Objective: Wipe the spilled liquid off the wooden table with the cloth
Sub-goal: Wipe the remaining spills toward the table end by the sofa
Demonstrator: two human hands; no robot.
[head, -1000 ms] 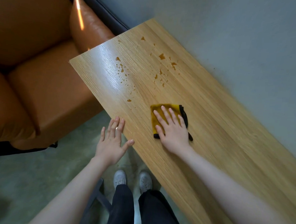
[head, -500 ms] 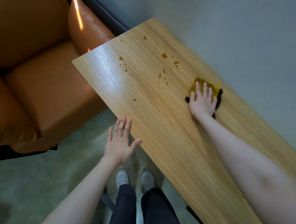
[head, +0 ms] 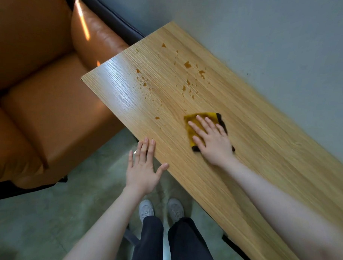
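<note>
A long wooden table (head: pixel 267 156) runs diagonally beside the wall. Amber drops of spilled liquid (head: pixel 187 64) are scattered over its far end, with a trail of smaller ones (head: pixel 143 83) nearer the front edge and a single drop (head: pixel 157 118) left of the cloth. The yellow cloth (head: pixel 195 122) with a dark border lies flat mid-table. My right hand (head: pixel 213 142) presses flat on it, fingers spread, covering most of it. My left hand (head: pixel 144 167) is open, fingertips and thumb at the table's near edge.
An orange leather sofa (head: pixel 41 106) stands left of the table's far end. A grey-blue wall (head: pixel 286 46) runs along the table's far side. My legs and white shoes (head: pixel 161 209) stand on the grey floor by the near edge.
My right hand has slid the cloth back from the wall side of the table towards the middle. The left hand has stayed at the near edge.
</note>
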